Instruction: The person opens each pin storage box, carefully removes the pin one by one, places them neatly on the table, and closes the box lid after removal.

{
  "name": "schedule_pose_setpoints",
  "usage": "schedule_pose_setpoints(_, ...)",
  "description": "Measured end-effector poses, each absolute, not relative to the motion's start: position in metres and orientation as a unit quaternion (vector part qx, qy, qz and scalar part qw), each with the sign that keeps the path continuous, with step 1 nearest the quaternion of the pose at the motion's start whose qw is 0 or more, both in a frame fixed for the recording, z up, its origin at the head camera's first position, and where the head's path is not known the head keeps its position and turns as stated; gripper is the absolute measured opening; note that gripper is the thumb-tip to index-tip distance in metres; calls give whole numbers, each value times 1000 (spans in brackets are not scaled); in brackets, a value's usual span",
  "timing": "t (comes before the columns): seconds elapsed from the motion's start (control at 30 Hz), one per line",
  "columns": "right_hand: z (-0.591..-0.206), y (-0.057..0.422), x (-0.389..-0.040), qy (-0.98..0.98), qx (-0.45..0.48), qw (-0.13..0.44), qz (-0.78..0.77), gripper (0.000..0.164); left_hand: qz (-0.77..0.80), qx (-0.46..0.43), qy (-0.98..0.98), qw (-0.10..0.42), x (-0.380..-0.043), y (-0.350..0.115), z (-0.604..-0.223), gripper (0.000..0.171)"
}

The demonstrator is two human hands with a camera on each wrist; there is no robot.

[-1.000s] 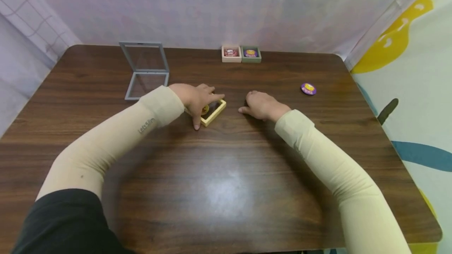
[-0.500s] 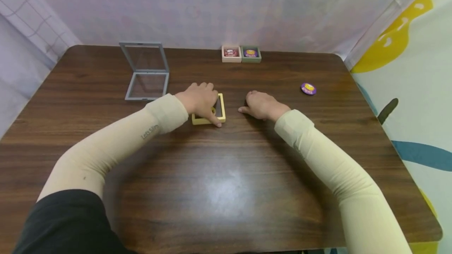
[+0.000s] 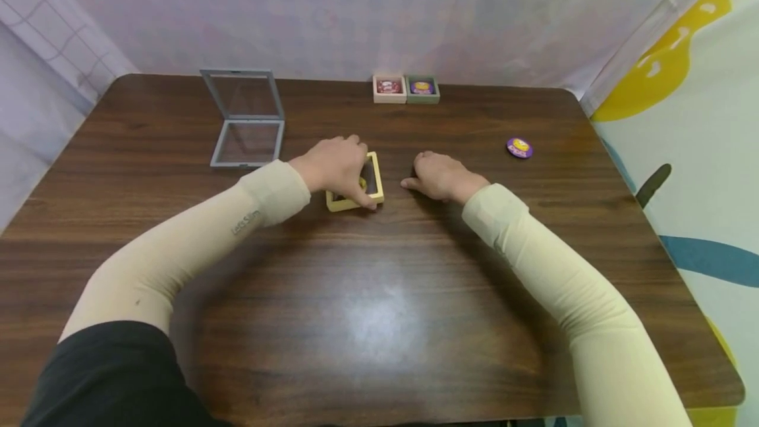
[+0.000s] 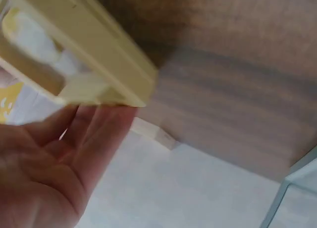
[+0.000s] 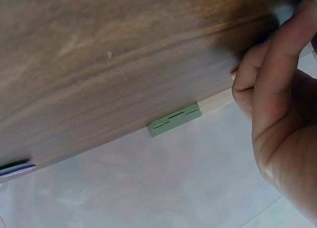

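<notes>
My left hand (image 3: pixel 335 167) spans a shallow yellow square box (image 3: pixel 379 180), with the thumb at its near edge and the fingers at the far side. A round yellow item (image 3: pixel 362 183) shows inside, mostly covered by the hand. Seen from the left wrist, the fingertips touch the end of the yellow box (image 4: pixel 116 52), and a blurred yellow-and-white shape (image 4: pixel 32 37) lies within its rim. My right hand (image 3: pixel 441 176) rests on the table to the right of the box, fingers loosely curled. Nothing is visible in it, though its fingertips are partly hidden.
A pink box (image 3: pixel 389 99) and a green box (image 3: pixel 423 99), each holding a round badge, stand side by side at the table's back edge. A loose purple badge (image 3: pixel 519 147) lies at the right. The grey hinged frame (image 3: pixel 248 122) stands opened at the left.
My left hand has turned the yellow box from a slanted angle to nearly square, then shifted it slightly right with a slight tilt. The right hand has stayed in place.
</notes>
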State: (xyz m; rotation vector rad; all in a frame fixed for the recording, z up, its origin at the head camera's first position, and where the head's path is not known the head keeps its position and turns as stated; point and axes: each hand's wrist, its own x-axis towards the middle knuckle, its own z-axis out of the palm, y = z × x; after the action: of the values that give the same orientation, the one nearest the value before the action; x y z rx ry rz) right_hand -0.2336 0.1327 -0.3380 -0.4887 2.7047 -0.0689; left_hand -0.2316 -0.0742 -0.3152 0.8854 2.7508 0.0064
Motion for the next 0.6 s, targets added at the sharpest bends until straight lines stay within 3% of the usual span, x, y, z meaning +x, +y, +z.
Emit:
schedule_pose_setpoints(0.33,-335,134,-235,966,-180,185,-20,57,209,269,938,67,-219,-76,-322,94)
schedule_pose_setpoints(0.6,-337,133,-232,965,-180,188,-25,59,313,263,909,81,-213,-83,-328,98)
